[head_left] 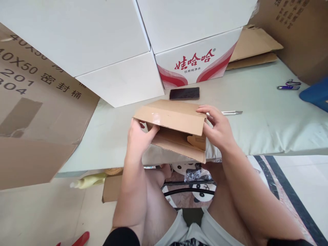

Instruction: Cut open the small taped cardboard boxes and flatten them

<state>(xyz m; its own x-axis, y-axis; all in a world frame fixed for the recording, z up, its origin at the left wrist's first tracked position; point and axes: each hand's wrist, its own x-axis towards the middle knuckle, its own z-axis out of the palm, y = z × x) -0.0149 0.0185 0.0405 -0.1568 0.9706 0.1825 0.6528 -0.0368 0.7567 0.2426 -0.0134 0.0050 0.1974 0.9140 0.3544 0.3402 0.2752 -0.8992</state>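
Between my hands is a small brown cardboard box (176,118), its open end tilted toward me and its flaps spread. My left hand (140,136) grips the box's left edge, with the thumb tucked in at the opening. At the right end, my right hand (216,128) holds the box with fingers on the top flap and thumb at the side. The inside looks dark, and an inner flap (197,141) shows at the right. A silver utility knife (232,112) lies just past my right hand. Behind the box rests a dark phone (184,93).
White cartons (118,80) are stacked at the back, one a red-printed carton (196,65). A large brown carton (38,112) stands at left. Flattened cardboard (256,44), a purple pen-like item (288,87) and a blue object (316,94) are at right. A yellow bottle (89,181) lies below.
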